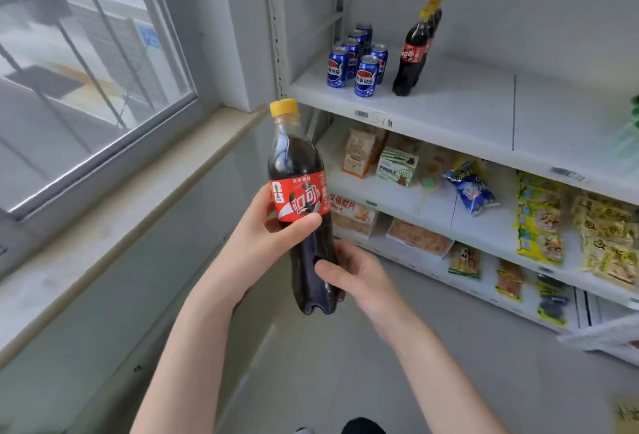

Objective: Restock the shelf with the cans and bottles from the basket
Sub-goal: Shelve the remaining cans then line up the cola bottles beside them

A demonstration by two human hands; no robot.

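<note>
Holding the cola bottle (297, 157) in both hands, you have it in the air, cap up and slightly tilted. It is in front of the shelf unit's left end and lower than the top shelf (466, 105). Your left grip (273, 229) grasps it at the red label, with the thumb across the front. Your right grip (356, 274) grasps the lower body near the base, thumb on the front and fingers wrapped behind. On the top shelf a cluster of blue cans (359, 63) stands at the left end. The shelved bottles (413, 53) stand just beside the cans on the right, in a row running back toward the wall. Lower shelves hold snack packs (539, 215). A window (86, 70) is on your left.
</note>
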